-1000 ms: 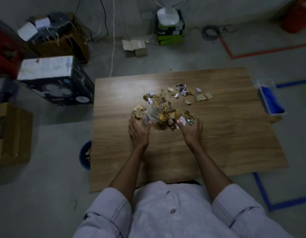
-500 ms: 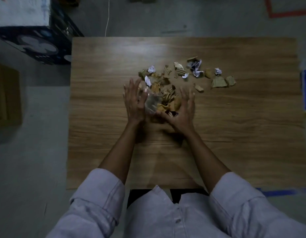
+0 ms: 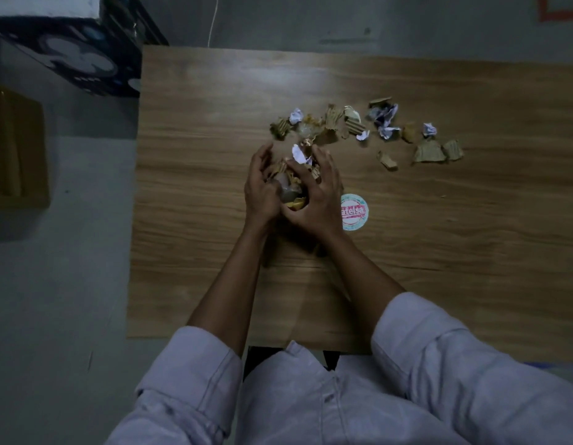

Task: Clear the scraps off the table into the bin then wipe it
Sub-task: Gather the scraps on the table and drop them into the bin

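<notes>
Both hands full: your left hand and right hand curl round one clump of scraps over the table | loose scraps lie scattered beyond your fingers, toward the right | round printed disc lies flat beside your right hand

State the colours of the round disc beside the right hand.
Round disc: white, teal rim, pink band; head view.

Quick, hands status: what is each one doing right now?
Left hand: curled round the gathered scraps, holding them.
Right hand: curled round the same bundle from the other side, holding it.
</notes>
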`<state>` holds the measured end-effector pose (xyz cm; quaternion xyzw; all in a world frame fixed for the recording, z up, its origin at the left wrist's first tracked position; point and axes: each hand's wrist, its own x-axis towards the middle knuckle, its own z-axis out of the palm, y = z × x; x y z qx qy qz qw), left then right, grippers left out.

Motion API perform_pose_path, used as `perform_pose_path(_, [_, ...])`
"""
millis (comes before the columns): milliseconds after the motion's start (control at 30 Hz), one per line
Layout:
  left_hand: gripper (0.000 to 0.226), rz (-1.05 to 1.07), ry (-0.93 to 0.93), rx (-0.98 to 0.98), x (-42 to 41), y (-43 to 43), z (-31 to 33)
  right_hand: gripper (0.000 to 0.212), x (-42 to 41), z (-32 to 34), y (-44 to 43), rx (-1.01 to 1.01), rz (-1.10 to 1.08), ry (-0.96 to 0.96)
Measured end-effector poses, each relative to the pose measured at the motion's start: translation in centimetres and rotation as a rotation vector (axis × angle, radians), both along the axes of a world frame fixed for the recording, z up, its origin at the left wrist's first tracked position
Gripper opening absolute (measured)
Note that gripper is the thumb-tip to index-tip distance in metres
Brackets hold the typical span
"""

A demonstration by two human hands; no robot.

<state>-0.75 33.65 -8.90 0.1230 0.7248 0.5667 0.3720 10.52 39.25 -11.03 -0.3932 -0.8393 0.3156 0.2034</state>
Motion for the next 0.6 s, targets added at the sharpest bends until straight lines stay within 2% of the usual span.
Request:
perform_pose_path(200, [0.071,0.097,-0.061,-0.042,0.0,-0.8,0.1,0.073,-0.5,-0.7,-0.3,0.114,0.019,-0.049])
perform_pose_path(367, [0.071,0.068,-0.06,-0.134,0.5,-1.0,1.1,0.066,-0.7,0.0,-0.3,0.132,0.036,-0.134])
perform_pose_path(433, [0.065,-0.016,0.049,-0.195,1.3,-1.3,2.2,0.059,-1.0,0.2,0.1,0.162,0.063,-0.169])
perform_pose_path(500, [0.066,-0.085,0.27,-0.169,2.9,-1.9,3.6,0.049,-1.4,0.3,0.7,0.217,0.064,-0.165])
perform_pose_path(533, [0.068,-0.071,0.346,-0.147,3.9,-2.4,4.2,0.046,-1.6,0.6,1.2,0.252,0.078,-0.167])
perform_pose_path(600, [0.063,0.076,0.382,-0.183,5.8,-3.7,4.7,0.043,-2.0,1.1,2.4,0.273,0.134,-0.211])
